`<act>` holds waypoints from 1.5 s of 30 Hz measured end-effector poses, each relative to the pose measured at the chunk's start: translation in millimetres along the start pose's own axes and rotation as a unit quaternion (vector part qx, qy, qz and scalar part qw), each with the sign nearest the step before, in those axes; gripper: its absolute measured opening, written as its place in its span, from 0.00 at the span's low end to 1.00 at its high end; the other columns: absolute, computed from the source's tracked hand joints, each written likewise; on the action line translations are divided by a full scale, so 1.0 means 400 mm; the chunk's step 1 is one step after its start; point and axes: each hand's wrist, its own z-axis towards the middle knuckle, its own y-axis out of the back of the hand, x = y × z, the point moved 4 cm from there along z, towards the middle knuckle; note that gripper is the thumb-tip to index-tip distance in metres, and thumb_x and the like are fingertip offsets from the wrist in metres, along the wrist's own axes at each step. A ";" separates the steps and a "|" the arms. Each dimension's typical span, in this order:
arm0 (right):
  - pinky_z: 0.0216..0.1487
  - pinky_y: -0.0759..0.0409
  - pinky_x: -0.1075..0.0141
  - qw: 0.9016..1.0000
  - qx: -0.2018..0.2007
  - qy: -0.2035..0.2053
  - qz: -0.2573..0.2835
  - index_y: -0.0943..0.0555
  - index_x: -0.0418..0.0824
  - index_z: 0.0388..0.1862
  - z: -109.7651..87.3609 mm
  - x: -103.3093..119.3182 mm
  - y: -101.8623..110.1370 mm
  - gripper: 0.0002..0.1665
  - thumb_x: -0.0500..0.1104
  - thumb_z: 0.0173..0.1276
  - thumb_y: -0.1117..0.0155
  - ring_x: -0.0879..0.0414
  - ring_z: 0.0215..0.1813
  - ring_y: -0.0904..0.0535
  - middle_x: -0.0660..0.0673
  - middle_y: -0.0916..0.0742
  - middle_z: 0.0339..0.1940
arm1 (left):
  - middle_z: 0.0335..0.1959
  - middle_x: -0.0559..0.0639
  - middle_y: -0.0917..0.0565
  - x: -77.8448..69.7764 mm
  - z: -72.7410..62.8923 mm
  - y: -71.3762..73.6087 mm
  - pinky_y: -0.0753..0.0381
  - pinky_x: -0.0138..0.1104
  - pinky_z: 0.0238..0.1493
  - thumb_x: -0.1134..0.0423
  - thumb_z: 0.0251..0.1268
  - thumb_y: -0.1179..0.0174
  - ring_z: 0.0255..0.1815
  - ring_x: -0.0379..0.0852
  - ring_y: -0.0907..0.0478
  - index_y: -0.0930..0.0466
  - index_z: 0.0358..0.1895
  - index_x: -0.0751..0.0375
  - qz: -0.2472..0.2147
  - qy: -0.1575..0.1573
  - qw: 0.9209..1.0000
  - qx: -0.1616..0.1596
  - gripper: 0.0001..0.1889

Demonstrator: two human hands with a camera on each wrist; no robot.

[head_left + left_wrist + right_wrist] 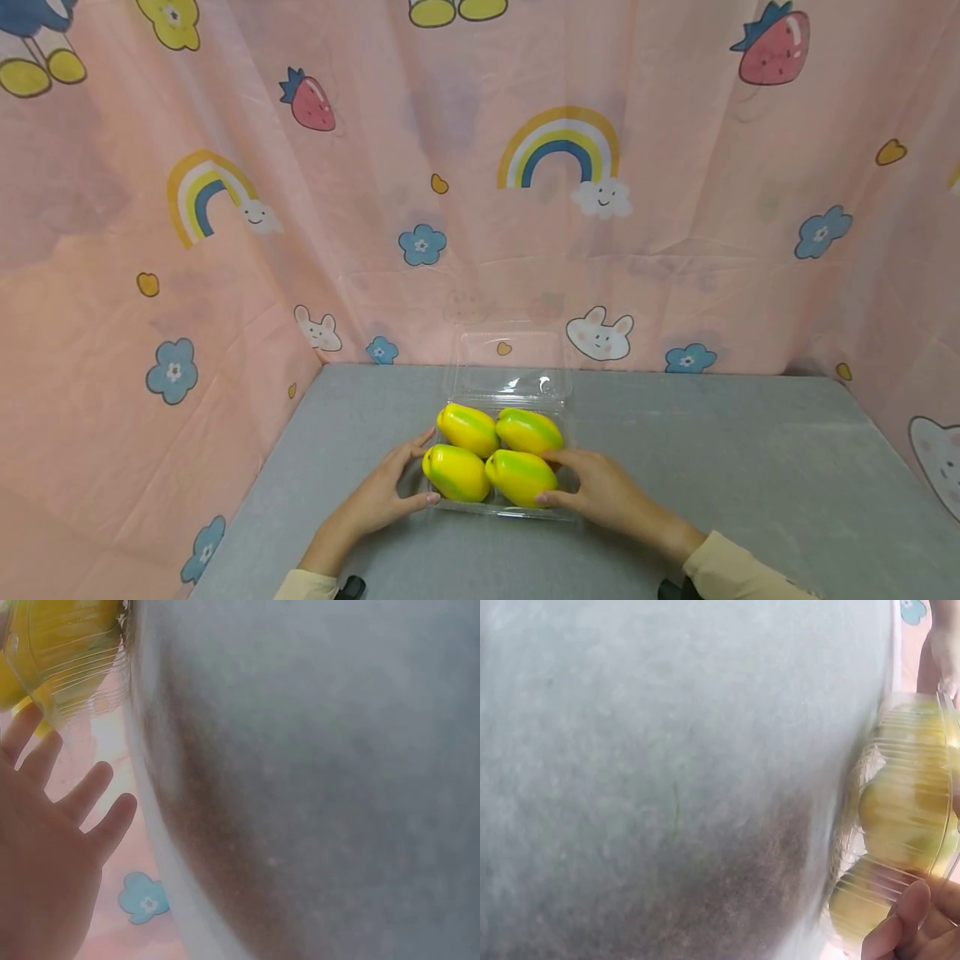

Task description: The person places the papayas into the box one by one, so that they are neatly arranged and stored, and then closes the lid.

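In the head view, a clear plastic clamshell box (502, 512) sits on the grey table with its lid (517, 387) standing up at the back. Several glossy yellow-green, mango-like fruits fill it in two rows. My left hand (378, 493) is at the box's left side, thumb near the front corner, beside the front left fruit (456, 473). The left wrist view shows that hand's fingers (90, 791) spread and fairly straight. The thumb and fingers of my right hand (603, 492) bracket the right end of the front right fruit (517, 477).
The grey tabletop (712, 467) extends to both sides of the box. Behind and beside it hangs a pink curtain (480, 283) printed with rainbows, strawberries, flowers and rabbits. The ribbed box wall (907, 802) shows in the right wrist view.
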 end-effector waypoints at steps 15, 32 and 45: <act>0.52 0.16 0.56 1.000 -0.013 -0.006 -0.003 0.17 0.50 0.56 0.007 0.003 -0.011 0.39 0.73 0.54 0.34 0.60 0.48 0.15 0.57 0.10 0.45 | 0.80 0.36 0.44 -0.001 0.001 0.000 0.43 0.62 0.76 0.32 0.53 0.34 0.82 0.53 0.47 0.31 0.60 0.34 -0.005 0.005 1.000 0.000 0.32; 0.55 0.16 0.51 0.999 0.004 -0.042 0.007 0.20 0.49 0.55 0.019 0.005 -0.020 0.41 0.75 0.53 0.35 0.56 0.50 0.14 0.52 0.09 0.46 | 0.81 0.36 0.45 -0.007 -0.001 0.004 0.43 0.61 0.77 0.31 0.52 0.34 0.82 0.52 0.47 0.32 0.58 0.30 -0.002 0.004 1.000 0.006 0.30; 0.55 0.17 0.50 0.998 -0.002 -0.050 0.034 0.19 0.53 0.52 0.022 0.011 -0.020 0.37 0.74 0.51 0.33 0.58 0.49 0.14 0.56 0.09 0.42 | 0.80 0.34 0.45 -0.006 -0.001 0.002 0.43 0.61 0.76 0.32 0.52 0.34 0.82 0.52 0.47 0.32 0.58 0.29 -0.002 0.009 1.000 0.006 0.30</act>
